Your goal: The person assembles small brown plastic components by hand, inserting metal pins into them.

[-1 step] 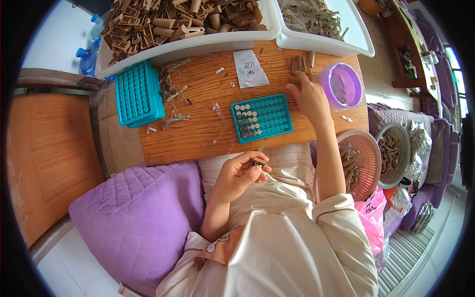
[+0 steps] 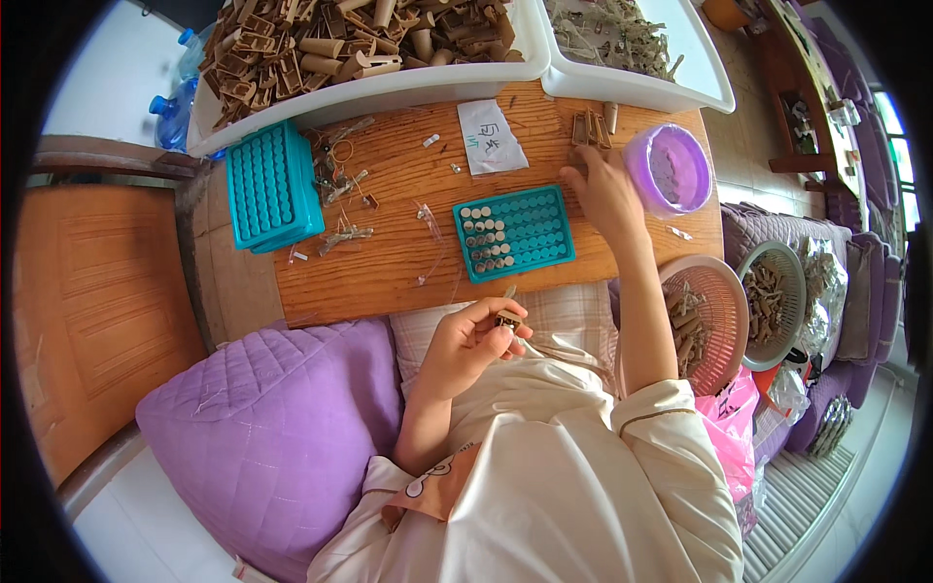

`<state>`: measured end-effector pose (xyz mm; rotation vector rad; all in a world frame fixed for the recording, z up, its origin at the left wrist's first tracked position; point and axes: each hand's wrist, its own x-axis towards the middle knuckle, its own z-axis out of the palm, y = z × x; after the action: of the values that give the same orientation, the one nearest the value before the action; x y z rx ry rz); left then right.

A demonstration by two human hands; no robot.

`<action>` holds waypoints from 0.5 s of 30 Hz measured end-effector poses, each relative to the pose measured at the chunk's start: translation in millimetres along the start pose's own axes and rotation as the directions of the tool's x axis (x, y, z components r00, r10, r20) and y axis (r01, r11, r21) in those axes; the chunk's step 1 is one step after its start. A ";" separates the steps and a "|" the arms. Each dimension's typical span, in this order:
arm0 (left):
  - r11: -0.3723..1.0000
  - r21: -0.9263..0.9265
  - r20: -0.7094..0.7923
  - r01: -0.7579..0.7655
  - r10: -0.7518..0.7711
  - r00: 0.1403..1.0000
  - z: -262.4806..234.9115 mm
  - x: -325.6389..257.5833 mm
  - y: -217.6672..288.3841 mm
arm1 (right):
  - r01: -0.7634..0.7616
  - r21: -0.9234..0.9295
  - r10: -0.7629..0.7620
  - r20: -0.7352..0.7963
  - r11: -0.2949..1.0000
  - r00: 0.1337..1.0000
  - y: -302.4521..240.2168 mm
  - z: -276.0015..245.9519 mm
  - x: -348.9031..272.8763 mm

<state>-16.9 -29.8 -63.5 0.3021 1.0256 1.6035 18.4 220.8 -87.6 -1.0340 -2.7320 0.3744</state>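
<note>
My left hand [image 2: 468, 342] is closed near my lap, with its fingers pinched round a small brown plastic casing [image 2: 507, 319] that has a dark opening. Most of that casing is covered by the fingers. On the table's right side, my right hand [image 2: 610, 194] reaches out, thumb apart from the fingers, its fingertips by some brown casing pieces [image 2: 590, 126]. A teal tray [image 2: 539, 258] lies between the hands; several round silver button cells [image 2: 486, 233] fill pockets on its left side. The purple tub [image 2: 671, 167] stands just right of my right hand.
White bins of brown casings [image 2: 389, 92] and tangled clear-wired parts [image 2: 671, 95] stand at the back. Stacked teal trays [image 2: 272, 185], loose wired pieces [image 2: 345, 233] and a paper slip [image 2: 493, 136] lie on the wooden table. Baskets [image 2: 714, 321] sit at the right.
My right hand has shifted slightly down and left beside the brown casing pieces. My left hand stays in place with its casing.
</note>
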 end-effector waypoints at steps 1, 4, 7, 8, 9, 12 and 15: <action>1.000 0.000 0.007 0.009 -0.009 1.000 0.4 -1.3 1.6 | 0.002 0.002 -0.002 -0.002 1.000 1.000 -0.2 4.0 -1.8; 1.000 0.006 0.009 -0.003 0.003 1.000 -2.0 -1.4 1.7 | 0.039 0.051 -0.037 -0.043 0.998 0.998 -5.2 5.7 -16.6; 1.000 -0.016 0.006 -0.003 0.003 1.000 -2.9 -0.9 1.1 | -0.047 0.109 0.041 0.059 0.993 0.997 -8.1 -0.2 -24.6; 1.000 -0.016 0.006 -0.002 0.002 1.000 -3.4 -0.3 0.0 | -0.068 0.133 0.068 0.011 0.989 0.998 -9.9 0.5 -23.5; 1.000 -0.026 0.008 -0.009 0.009 1.000 -3.8 0.8 -1.4 | -0.091 0.155 0.098 -0.038 0.984 0.994 -11.0 0.8 -22.5; 0.998 -0.043 -0.035 -0.039 0.038 0.999 0.5 2.5 -2.7 | -0.087 0.129 0.110 -0.179 0.988 0.978 -10.0 12.9 -12.3; 0.988 -0.082 -0.133 -0.132 0.120 0.984 6.8 5.2 -3.6 | -0.144 0.130 0.159 -0.117 0.981 0.980 -8.4 12.0 -6.1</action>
<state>-11.6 -22.2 -64.0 0.2082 1.0450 1.7974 14.5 208.7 -96.9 -1.1936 -2.4939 0.4747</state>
